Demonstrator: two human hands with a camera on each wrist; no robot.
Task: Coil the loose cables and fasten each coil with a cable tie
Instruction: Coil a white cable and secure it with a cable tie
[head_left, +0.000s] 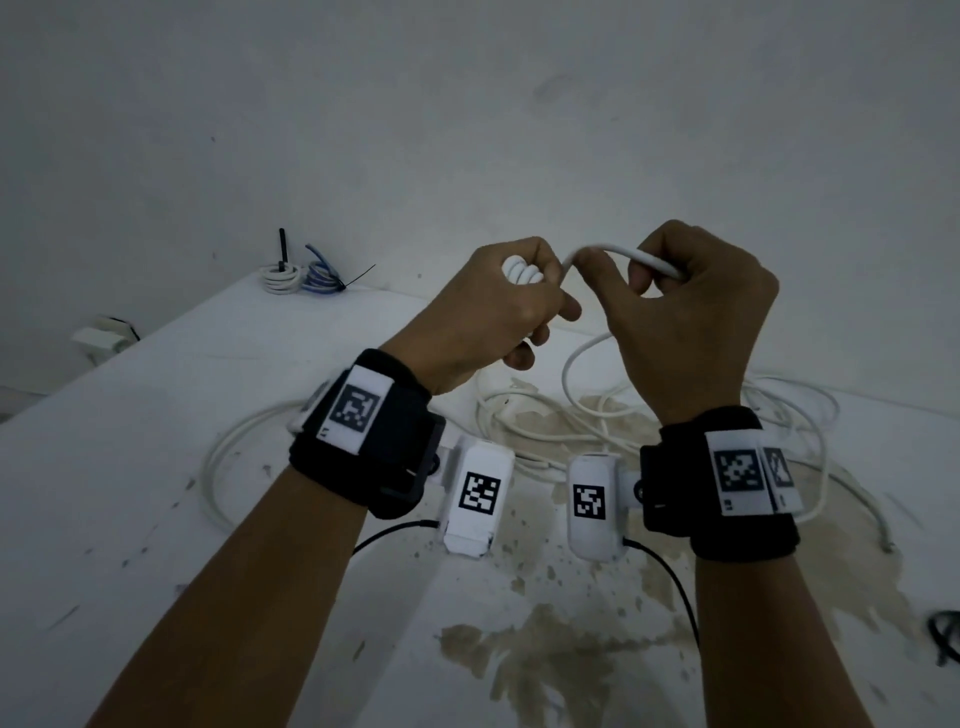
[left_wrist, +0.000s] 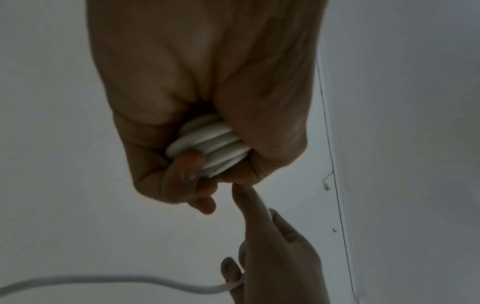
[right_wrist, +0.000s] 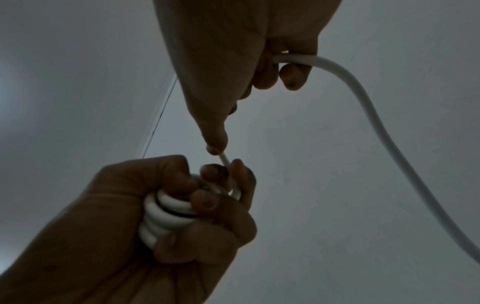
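Now the white cable (head_left: 613, 255) is being held up above the desk (head_left: 156, 467) by both hands.

The left hand (head_left: 488, 306) is gripping a tight coil (head_left: 521, 270) of it, fingers (right_wrist: 205, 200) curled fully around the stacked turns. The right hand (head_left: 691, 317) is pinching the strand leading off the coil, fingers closed on it. The loose remainder (head_left: 597, 415) is lying tangled mid-desk beneath the hands. Two tied coils (head_left: 301, 275) are sitting at the desk's far left corner.
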